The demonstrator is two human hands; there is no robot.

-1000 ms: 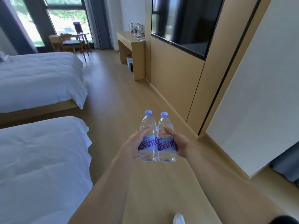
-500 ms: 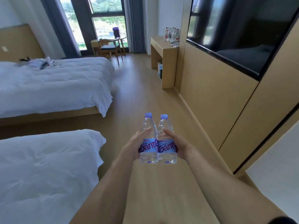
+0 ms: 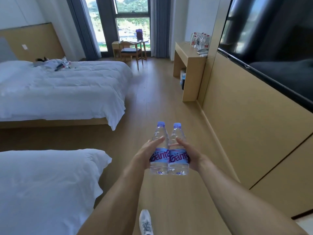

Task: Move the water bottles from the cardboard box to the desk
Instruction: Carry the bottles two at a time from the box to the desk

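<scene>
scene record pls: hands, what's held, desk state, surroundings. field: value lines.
left hand: holds left bottle
right hand: holds right bottle
bottles: upright, side by side, touching, blue caps
desk: ahead on the right wall, far off
on desk: cluster of bottles
beds: two, on the left
cardboard box: not in view

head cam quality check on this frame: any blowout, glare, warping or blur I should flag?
Head view: the tall window is overexposed; the dark wall screen mirrors the room; straight edges bow from the wide-angle lens; the two clear plastic water bottles with blue caps and both hands, left and right, are sharp; the bottles on the far wooden desk are small and soft.
</scene>
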